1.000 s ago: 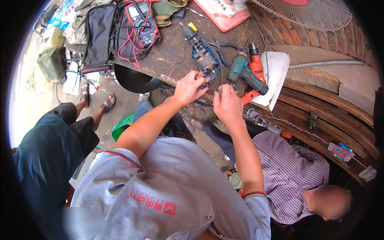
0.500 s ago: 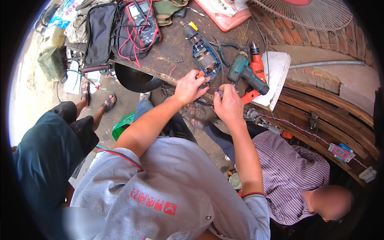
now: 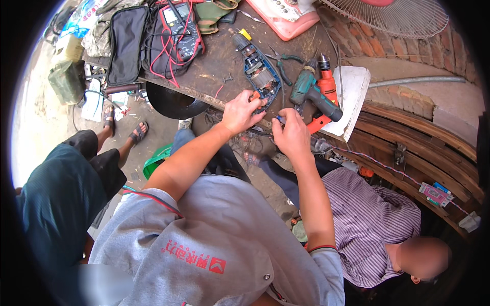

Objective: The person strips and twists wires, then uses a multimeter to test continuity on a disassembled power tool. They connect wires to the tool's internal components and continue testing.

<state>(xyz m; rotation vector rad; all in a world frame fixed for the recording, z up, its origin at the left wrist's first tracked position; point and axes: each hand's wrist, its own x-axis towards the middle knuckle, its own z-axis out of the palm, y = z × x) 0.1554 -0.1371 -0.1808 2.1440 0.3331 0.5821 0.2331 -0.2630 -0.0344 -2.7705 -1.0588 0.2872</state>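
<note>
An opened power drill [image 3: 262, 77] with a blue housing lies on the workbench, its motor and inner parts exposed. My left hand [image 3: 240, 113] is closed on its lower end, near the bench edge. By those fingertips shows a small orange piece [image 3: 254, 96]; whether it belongs to the drill I cannot tell. Just to the right, my right hand [image 3: 292, 133] pinches a small blue thing [image 3: 279, 118], mostly hidden by the fingers. Pliers [image 3: 284, 65] with dark green handles lie beside the opened drill. A teal cordless drill [image 3: 307, 86] and an orange drill [image 3: 327, 84] rest further right.
A red multimeter [image 3: 179, 30] with tangled leads sits at the far left of the workbench [image 3: 217, 61], by a black case [image 3: 126, 46]. A fan [image 3: 395, 18] stands far right. One person [image 3: 66, 178] stands left; another in a checked shirt [image 3: 365, 219] is at right.
Both hands stay almost in place, with only a slight shift of the right fingers around the small blue thing. The opened drill lies as before.
</note>
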